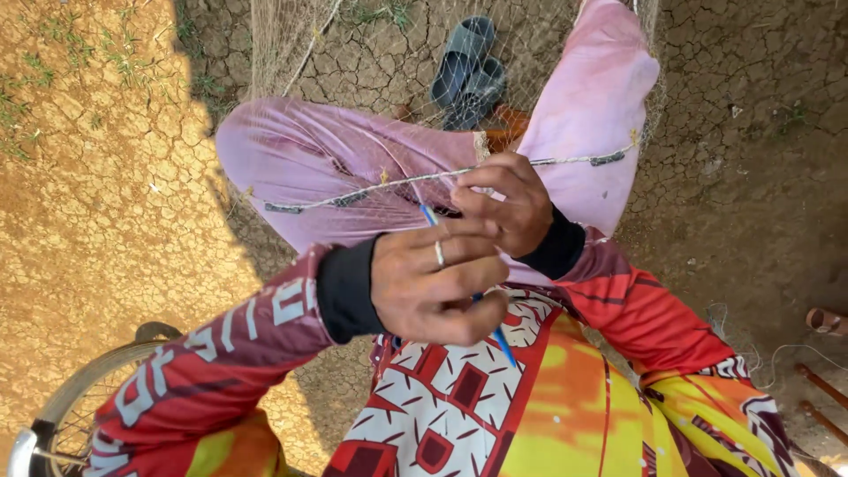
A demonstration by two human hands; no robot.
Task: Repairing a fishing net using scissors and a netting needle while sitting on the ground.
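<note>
1. the left hand (437,283), with a silver ring on one finger, has its grip closed around a thin blue plastic netting needle (499,340); the needle's one end pokes up above the fingers near the cord, and its other end points down past the palm toward the chest.
2. the right hand (508,205) has its grip pinched together on a pale twisted cord (353,190) at the edge of the net, thumb and fingertips meeting on the line just above the left hand.
3. the cord runs taut across both knees, from the left thigh to the right knee, and carries small dark grey weights (608,159) spaced along it.
4. a fine, almost clear mesh fishing net (283,44) hangs from the cord and drapes over the pink trousers (300,150) and away across the ground.
5. both arms wear a red, white and yellow patterned jersey (442,406) with black cuffs.
6. a pair of grey-blue rubber sandals (466,71) lies on the cracked dry earth (106,194) beyond the knees.
7. a bicycle wheel with a metal rim (62,406) shows at the lower left corner.
</note>
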